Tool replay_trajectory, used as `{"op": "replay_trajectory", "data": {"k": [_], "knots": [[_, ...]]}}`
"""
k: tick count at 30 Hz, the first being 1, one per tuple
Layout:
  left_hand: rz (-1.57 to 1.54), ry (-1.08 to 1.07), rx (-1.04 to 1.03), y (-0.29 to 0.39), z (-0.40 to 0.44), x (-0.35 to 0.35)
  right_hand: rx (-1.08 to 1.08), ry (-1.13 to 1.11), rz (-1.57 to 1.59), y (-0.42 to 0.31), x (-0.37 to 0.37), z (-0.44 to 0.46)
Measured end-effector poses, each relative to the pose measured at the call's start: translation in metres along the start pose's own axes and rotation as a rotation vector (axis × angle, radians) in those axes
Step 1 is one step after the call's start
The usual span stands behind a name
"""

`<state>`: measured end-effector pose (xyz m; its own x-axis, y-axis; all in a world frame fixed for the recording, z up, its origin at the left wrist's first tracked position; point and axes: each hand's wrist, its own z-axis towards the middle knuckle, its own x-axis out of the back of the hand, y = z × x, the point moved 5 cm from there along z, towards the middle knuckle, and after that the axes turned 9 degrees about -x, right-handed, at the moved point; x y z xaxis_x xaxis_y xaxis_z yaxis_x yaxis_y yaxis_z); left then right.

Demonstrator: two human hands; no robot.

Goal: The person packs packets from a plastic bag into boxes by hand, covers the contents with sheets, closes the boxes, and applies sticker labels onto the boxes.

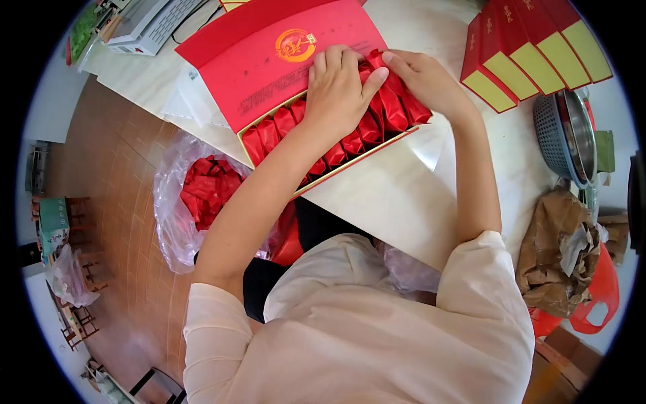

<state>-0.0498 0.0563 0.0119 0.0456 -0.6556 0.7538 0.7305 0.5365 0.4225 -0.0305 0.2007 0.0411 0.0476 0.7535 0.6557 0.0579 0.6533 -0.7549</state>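
An open red gift box [235,77] lies on the table, its printed lid folded back. Shiny red foil packets [269,131] stand in a row inside it. My left hand [336,91] rests over the middle of the row, its thumb apart from its bent fingers; the fingertips are partly hidden. At the box's right end my right hand [427,81] is closed on a red packet [377,64], with the thumb on its top and the other fingers mostly hidden behind.
Several closed red boxes [515,74] stand at the back right. Beside them are a grey-blue basket [558,138] and crumpled brown paper [558,249]. A clear plastic bag [168,222] of red packets sits below the table's left edge. A grey-white device [145,30] stands back left.
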Motion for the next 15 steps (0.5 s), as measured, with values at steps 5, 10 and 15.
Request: {"op": "replay_trajectory", "data": {"k": [5, 10, 15], "knots": [[0.086, 0.08, -0.109, 0.002, -0.001, 0.001, 0.113, 0.165, -0.236, -0.003, -0.026, -0.008], [0.175, 0.108, -0.133, 0.005, 0.001, -0.002, -0.039, 0.307, -0.425, 0.006, -0.043, -0.011], [-0.145, 0.001, -0.034, -0.003, -0.012, 0.014, 0.032, 0.361, -0.579, -0.002, -0.042, -0.015]]}}
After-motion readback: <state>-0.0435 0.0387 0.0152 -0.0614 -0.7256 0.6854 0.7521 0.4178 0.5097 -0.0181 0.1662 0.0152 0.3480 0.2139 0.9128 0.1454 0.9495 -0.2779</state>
